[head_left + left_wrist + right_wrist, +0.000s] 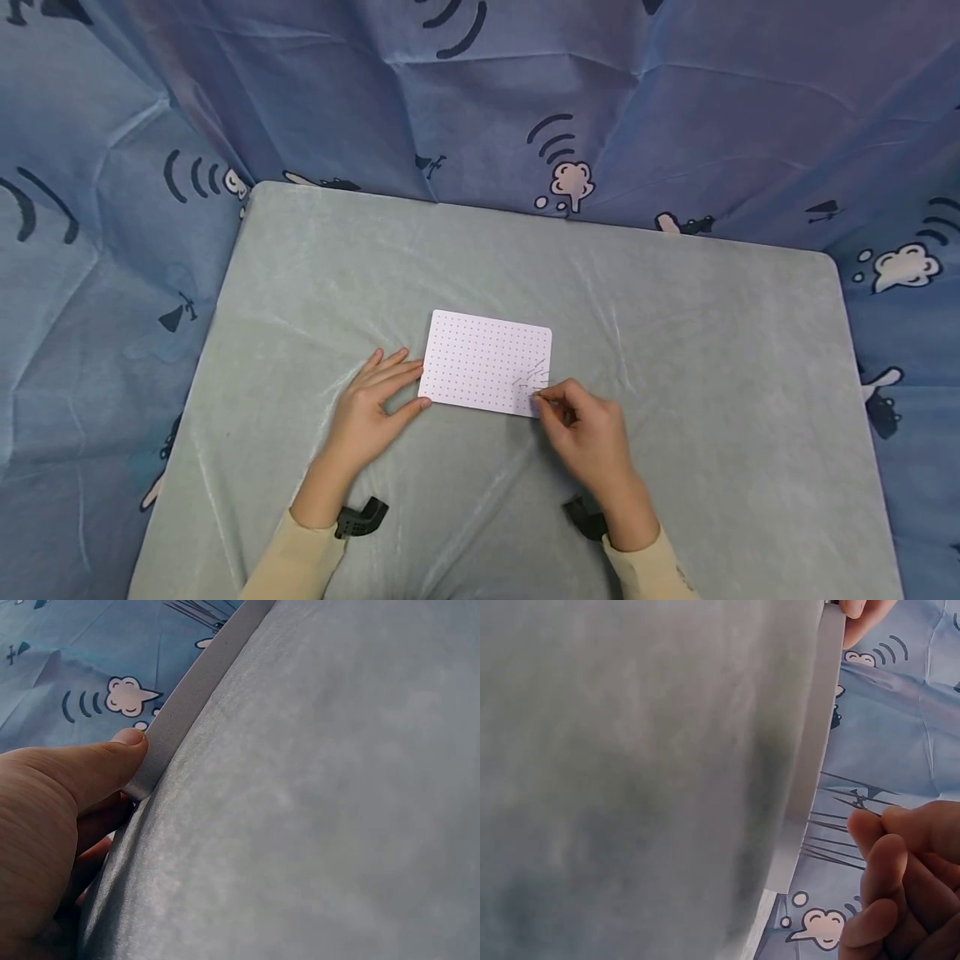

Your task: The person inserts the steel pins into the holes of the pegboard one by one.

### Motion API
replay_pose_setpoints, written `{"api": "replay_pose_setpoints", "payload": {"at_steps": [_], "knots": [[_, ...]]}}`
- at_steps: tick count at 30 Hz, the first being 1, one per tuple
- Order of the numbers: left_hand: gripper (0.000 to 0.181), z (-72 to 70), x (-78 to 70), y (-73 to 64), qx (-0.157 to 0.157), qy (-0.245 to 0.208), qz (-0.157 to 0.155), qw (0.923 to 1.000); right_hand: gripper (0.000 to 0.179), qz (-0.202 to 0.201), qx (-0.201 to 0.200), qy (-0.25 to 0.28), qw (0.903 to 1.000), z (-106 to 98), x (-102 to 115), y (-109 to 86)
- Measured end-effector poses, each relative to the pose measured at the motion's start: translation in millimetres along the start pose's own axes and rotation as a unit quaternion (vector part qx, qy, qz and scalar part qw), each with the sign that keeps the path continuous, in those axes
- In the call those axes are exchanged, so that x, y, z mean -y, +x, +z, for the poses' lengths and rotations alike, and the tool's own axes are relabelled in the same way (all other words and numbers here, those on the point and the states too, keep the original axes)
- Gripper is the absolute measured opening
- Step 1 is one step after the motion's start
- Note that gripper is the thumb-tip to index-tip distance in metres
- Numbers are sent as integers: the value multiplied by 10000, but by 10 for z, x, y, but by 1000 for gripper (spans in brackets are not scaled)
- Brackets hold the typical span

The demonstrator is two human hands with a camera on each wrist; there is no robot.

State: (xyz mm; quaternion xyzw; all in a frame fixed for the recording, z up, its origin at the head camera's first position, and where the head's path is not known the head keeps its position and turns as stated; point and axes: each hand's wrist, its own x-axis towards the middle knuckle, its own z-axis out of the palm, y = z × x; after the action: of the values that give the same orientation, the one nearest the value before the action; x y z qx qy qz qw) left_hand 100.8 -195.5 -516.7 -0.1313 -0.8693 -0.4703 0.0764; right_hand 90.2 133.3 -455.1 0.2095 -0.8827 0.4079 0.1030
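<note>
A white pegboard [480, 358] with rows of small dark holes lies on the table. Several thin dark needles [536, 371] stand up out of its right part; in the right wrist view these needles [832, 844] rise past the board's side wall [810, 750]. My right hand [588, 429] is over the front right corner, thumb and forefinger pinching a thin needle whose length is mostly hidden by the fingers. My left hand [367, 412] rests at the board's left edge, fingers spread and fairly straight. Its thumb [124, 754] touches the front left corner.
A grey-green cloth with soft creases covers the table [712, 350]. Blue patterned curtain [510, 108] hangs behind it and along both sides. Black wrist mounts [362, 518] sit on both forearms, near the table's front.
</note>
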Motion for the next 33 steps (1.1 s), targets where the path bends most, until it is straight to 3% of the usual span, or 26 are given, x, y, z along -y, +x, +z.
{"api": "replay_pose_setpoints", "payload": {"at_steps": [5,13,33], "knots": [[54,-6,-4,-11,62,12,-66,10000,15,41,5,-132,9999,19,-14,-12],[52,0,12,-16,79,44,-59,9999,27,102,10,-376,9992,55,3,-10],[53,-1,6,2,45,28,-33,10000,25,140,103,-812,9965,97,6,8]]}}
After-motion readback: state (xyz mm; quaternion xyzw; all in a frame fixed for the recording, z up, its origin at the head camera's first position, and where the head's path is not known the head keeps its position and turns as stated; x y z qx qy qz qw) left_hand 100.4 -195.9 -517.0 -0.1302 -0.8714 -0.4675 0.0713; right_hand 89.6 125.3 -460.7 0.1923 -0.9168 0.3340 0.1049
